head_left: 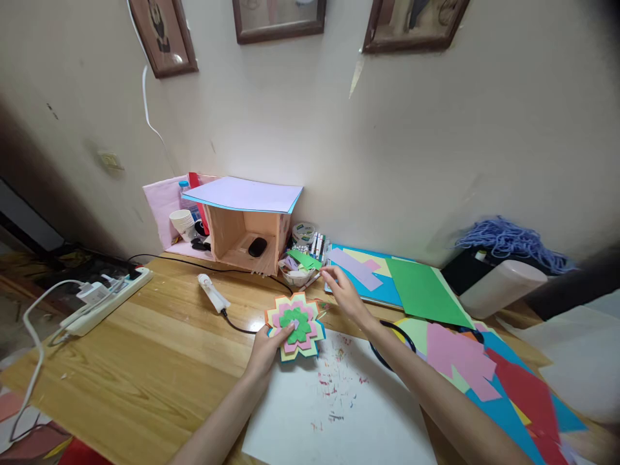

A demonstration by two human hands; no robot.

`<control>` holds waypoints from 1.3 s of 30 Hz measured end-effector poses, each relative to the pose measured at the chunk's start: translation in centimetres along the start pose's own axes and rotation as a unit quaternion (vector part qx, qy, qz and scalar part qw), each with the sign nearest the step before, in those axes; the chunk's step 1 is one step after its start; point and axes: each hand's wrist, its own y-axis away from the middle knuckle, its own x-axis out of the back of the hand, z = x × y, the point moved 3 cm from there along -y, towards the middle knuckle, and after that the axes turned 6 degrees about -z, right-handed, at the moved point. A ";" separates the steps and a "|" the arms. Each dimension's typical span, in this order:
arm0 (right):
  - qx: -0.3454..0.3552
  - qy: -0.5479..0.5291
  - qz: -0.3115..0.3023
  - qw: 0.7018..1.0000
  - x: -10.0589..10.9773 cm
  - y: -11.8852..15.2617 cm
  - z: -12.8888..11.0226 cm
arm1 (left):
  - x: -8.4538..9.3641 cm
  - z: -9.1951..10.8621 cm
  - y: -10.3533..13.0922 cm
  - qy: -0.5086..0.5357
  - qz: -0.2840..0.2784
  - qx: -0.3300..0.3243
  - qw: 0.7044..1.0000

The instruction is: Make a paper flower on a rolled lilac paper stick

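Observation:
My left hand (265,352) grips a layered paper flower (301,345) by its lower left side, thumb pressed on the front near the centre. Green petals lie in the middle, with pink, yellow, orange and blue layers around them. My right hand (341,290) reaches forward to the right of a small bowl (296,278) of paper scraps. Its fingertips are drawn together beside a green paper scrap (305,259); what they hold, if anything, is too small to tell. Below the flower lies a white sheet (334,413) with coloured marks.
A cardboard box (245,232) with a lilac top stands against the wall. A white corded tool (213,295) lies on the left, near a power strip (109,303). Coloured paper (426,294) covers the right side. Behind the bowl are a tape roll (303,232) and several markers (318,245).

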 end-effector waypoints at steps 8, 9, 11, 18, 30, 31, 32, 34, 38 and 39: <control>-0.188 -0.328 -0.141 0.915 -4.6 7.9 3.4 | 0.0 -0.3 -0.4 0.003 0.001 -0.001 1.000; -0.192 -0.332 -0.138 0.913 -4.9 8.1 3.4 | -0.2 -0.3 -0.3 -0.002 -0.005 0.002 1.000; -0.202 -0.327 -0.118 0.916 -5.1 8.3 3.5 | -0.5 -0.2 0.1 -0.022 -0.013 0.003 1.000; -0.184 -0.309 -0.095 0.928 -5.3 8.8 3.5 | -1.0 0.5 0.8 -0.109 0.004 -0.028 0.994; -0.198 -0.300 -0.090 0.929 -5.4 8.9 2.3 | -1.2 -0.2 0.8 -0.130 -0.002 -0.027 0.991; -0.197 -0.302 -0.094 0.928 -5.4 8.9 2.3 | -1.3 -0.1 0.9 -0.127 -0.002 -0.023 0.992; -0.196 -0.303 -0.095 0.928 -5.3 8.9 2.3 | -1.4 0.0 1.0 -0.127 0.000 -0.023 0.992; -0.189 -0.300 -0.090 0.931 -5.3 8.9 2.5 | -1.5 0.3 1.2 -0.134 0.010 -0.025 0.991; -0.172 -0.296 -0.081 0.936 -5.4 8.9 3.3 | -1.6 0.7 1.2 -0.173 0.002 -0.026 0.985; -0.167 -0.297 -0.082 0.937 -5.4 8.9 3.5 | -1.7 0.7 1.1 -0.180 -0.012 -0.027 0.983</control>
